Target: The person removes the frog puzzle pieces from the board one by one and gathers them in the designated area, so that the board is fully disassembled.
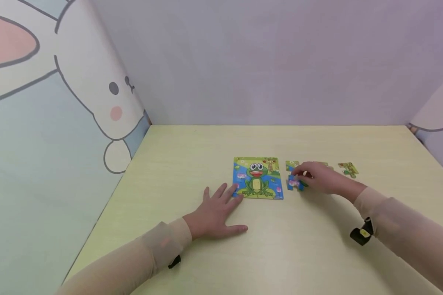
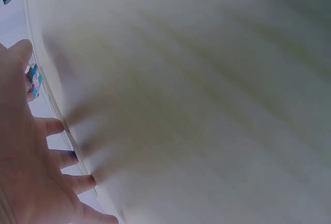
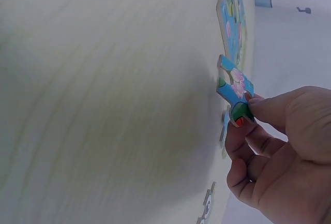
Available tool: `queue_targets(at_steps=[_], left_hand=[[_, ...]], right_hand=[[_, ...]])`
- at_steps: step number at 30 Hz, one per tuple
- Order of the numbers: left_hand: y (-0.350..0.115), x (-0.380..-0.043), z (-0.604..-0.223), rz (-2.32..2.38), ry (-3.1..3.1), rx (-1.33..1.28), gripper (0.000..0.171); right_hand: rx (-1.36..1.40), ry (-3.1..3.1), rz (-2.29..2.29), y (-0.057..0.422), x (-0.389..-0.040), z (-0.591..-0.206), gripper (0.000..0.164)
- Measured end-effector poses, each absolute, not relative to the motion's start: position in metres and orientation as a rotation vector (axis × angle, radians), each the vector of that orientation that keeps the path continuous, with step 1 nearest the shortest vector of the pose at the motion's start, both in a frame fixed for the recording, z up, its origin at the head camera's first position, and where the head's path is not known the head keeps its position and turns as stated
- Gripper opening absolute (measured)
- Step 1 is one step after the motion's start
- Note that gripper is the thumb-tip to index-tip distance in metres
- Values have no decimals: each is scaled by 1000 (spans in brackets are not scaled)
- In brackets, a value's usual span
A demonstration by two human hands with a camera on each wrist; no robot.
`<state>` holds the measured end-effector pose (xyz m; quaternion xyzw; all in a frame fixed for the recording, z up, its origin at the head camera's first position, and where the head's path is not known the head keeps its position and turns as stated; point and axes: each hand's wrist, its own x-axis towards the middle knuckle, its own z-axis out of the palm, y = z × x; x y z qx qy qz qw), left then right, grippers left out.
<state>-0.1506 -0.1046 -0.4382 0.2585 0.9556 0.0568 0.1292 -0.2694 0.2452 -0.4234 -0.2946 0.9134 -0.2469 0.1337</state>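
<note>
A square frog picture board [image 1: 256, 180] lies flat on the table. My left hand [image 1: 218, 215] is spread with straight fingers, its fingertips at the board's lower left edge. Right of the board, my right hand [image 1: 319, 178] pinches a blue jigsaw piece [image 1: 294, 183] between thumb and fingers. In the right wrist view that jigsaw piece [image 3: 237, 87] shows a pink flower and a bit of green and red, tilted up off the table. A second jigsaw piece [image 1: 291, 165] lies just behind it, partly covered by the hand.
Farther right lies a green jigsaw piece [image 1: 348, 169]. Another piece [image 1: 323, 164] is mostly hidden behind the right hand. The pale wooden table [image 1: 192, 151] meets a plain wall [image 1: 273, 61] at the back and a wall with a cartoon rabbit [image 1: 92, 82] at left.
</note>
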Motion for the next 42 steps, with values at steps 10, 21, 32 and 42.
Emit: queue_targets(at_steps=[10, 21, 32, 42], left_hand=[[-105, -150, -440, 175, 2775, 747, 91], [-105, -150, -439, 172, 2774, 742, 91], [-105, -149, -437, 143, 2772, 749, 90], [-106, -148, -438, 162, 2783, 765, 89]], right_hand=[[-846, 2690, -721, 242, -270, -429, 24], [-876, 2714, -759, 206, -270, -419, 31], [-905, 2653, -681, 154, -278, -429, 47], [-883, 2593, -556, 135, -283, -429, 73]])
